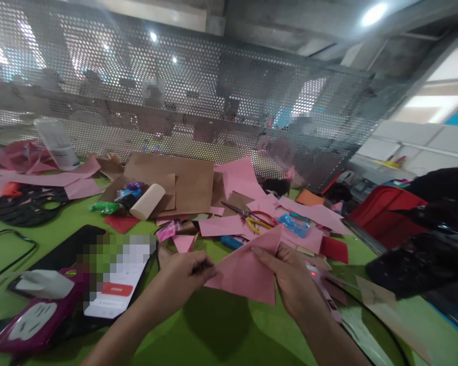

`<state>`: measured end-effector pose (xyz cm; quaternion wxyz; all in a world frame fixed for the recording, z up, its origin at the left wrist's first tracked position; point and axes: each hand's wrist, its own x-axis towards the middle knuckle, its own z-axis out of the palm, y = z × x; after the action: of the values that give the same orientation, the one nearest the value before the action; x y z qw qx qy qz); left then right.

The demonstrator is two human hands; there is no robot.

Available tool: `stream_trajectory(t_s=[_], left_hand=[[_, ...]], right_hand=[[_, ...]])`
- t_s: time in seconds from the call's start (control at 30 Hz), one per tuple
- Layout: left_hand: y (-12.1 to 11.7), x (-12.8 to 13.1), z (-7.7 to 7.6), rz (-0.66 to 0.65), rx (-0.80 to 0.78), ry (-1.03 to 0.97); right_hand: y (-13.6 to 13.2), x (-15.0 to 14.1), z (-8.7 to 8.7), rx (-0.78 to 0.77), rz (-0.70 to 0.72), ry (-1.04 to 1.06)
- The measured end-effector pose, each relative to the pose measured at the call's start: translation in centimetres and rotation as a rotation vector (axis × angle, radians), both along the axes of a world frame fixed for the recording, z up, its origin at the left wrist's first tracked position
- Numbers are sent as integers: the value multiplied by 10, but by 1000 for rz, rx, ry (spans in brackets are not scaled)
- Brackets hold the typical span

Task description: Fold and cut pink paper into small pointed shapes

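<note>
A folded sheet of pink paper [248, 269] is held above the green table, one corner pointing up to the right. My left hand [187, 272] pinches its left corner between thumb and fingers. At the paper's right side, my right hand [286, 269] grips it, thumb on the near face and fingers behind. Just beyond the paper lie scissors [257, 219] with red and yellow handles, among pink paper scraps [221, 226]. A blue handle [232, 242] shows behind the paper's upper edge; the rest of that tool is hidden.
A lit phone [118, 284] and a purple case [41, 315] lie at the left. Brown cardboard [191, 178], a paper roll [148, 202] and a white cup [57, 145] stand farther back. A perforated metal screen [198, 91] rises behind. A cable [381, 325] runs at the right.
</note>
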<state>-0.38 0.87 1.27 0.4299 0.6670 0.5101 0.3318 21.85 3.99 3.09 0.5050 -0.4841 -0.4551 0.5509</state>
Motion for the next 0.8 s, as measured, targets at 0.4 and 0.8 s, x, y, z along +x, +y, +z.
stream_trajectory(t_s=[0.4,0.8], left_hand=[[5,-19,6,251,171,108],[1,6,-7,53,116,-107]], right_hand=[[10,12,2,116,-166,14],[-6,-6,-5,63,29,-132]])
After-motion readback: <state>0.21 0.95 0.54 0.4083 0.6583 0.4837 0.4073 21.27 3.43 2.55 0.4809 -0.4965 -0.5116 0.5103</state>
